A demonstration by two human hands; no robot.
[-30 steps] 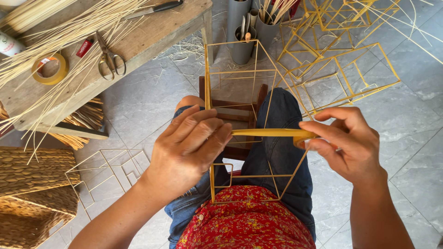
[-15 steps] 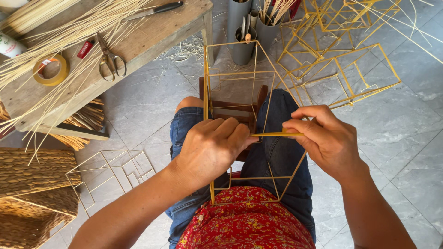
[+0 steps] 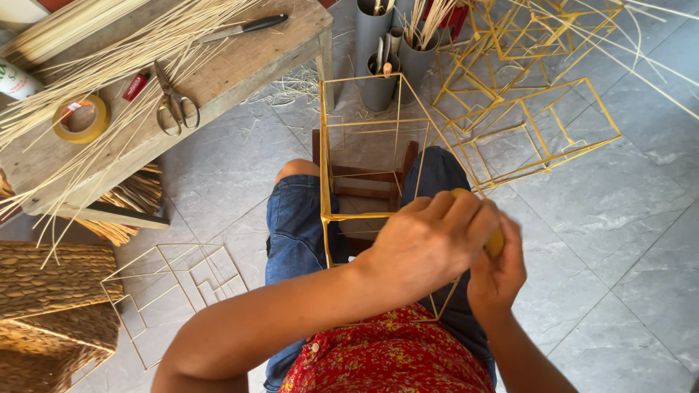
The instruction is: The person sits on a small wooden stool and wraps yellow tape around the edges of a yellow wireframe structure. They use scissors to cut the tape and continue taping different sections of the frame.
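the yellow stick frame (image 3: 364, 145) stood on the person's lap above the wooden stool (image 3: 368, 182). the left hand (image 3: 426, 244) had slid rightward across it, now overlapping the right hand (image 3: 499, 273); both were curled around the frame's right corner, with a yellow tape roll (image 3: 495, 240) between them.

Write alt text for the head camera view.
Both hands, left hand over right hand, meet at one corner of a thin yellow stick frame held over the person's lap. Scissors and a tape roll lie on a wooden bench.

Red flowered top (image 3: 393, 356), blue denim shorts (image 3: 295, 218), bare forearms.
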